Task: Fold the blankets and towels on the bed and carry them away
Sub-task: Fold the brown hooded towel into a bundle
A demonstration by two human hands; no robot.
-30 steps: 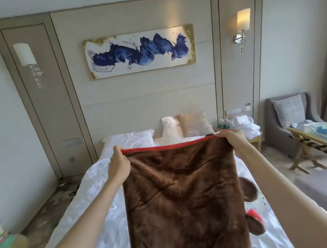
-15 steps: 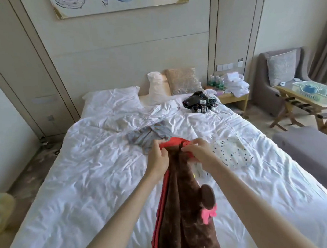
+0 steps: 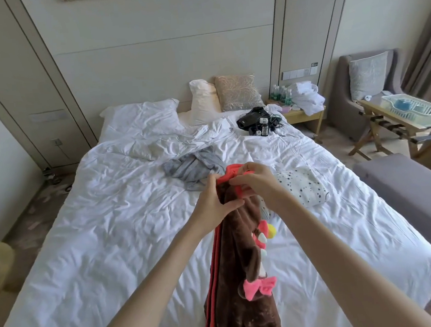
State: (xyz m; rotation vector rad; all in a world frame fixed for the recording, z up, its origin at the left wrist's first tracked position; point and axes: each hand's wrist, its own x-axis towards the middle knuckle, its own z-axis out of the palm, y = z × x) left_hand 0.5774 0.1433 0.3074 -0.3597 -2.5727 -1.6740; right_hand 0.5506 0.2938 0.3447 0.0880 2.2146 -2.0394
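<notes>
Left hand [image 3: 214,202] and right hand [image 3: 255,179] are together above the middle of the bed [image 3: 112,250]. Both hold the top of the brown blanket [image 3: 240,278]. Left fingers [image 3: 212,180] curl round the bunched brown fabric, thumb pressed on its near side. Right fingers [image 3: 239,181] are narrow, pinching the red edge [image 3: 229,173] at the top.

The blanket is gathered into a long narrow strip and hangs from the hands down toward the bed's foot, with red trim along its left side. A pink bow [image 3: 259,287] and small plush bits sit on its right side.

On the bed past the hands lies a crumpled grey cloth [image 3: 193,165]. A folded dotted towel [image 3: 302,184] is on the bed's right half, just right of the hands. A black pouch [image 3: 253,119] with cables lies near the bed's head on the right, and white pillows [image 3: 140,115] and a beige cushion [image 3: 238,92] are at the head.

Right of the bed's head, a bench [image 3: 305,115] carries bottles and a white heap. An armchair [image 3: 346,94] stands further right of the bed.
</notes>
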